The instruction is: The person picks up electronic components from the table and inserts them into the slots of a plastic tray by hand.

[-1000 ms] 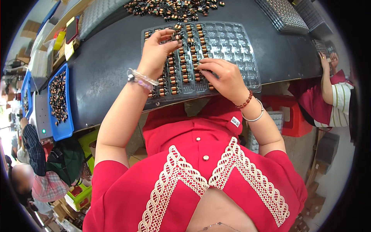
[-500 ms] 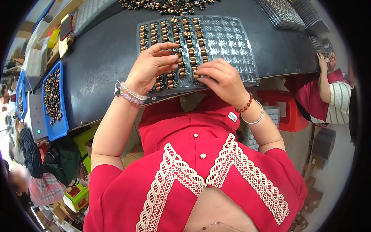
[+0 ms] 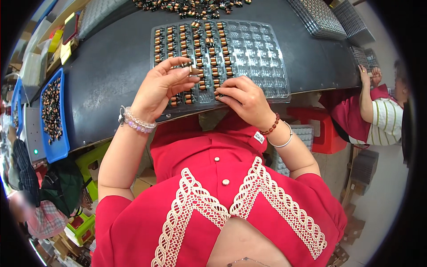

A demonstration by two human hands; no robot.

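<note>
I see the left hand [image 3: 162, 86], just left of the frame's centre, pinching a copper-wound coil [image 3: 191, 66] between thumb and fingertips, raised over a clear plastic tray [image 3: 258, 58]. The right hand [image 3: 246, 98], near the centre, has thumb and forefinger together on a second coil [image 3: 218, 95] at the tray's near edge; I cannot tell whether that coil sits in its slot.

The tray lies on a dark surface [image 3: 106, 75] that curves across the upper frame. A heap of loose coils [image 3: 191, 6] rests at the top edge, and stacked clear trays [image 3: 316, 18] stand at upper right. Beneath the surface, right of centre, I see a red stool [image 3: 328, 133]. At far right is a co-worker in a striped sleeve [image 3: 386, 115].

I count two hands at this tray and six columns bearing coils, their right-hand neighbours bare. Single coils are too many and too covered to count. A blue bin [image 3: 56, 151] of parts sits at left, with a second blue bin [image 3: 17, 104] beside it.
</note>
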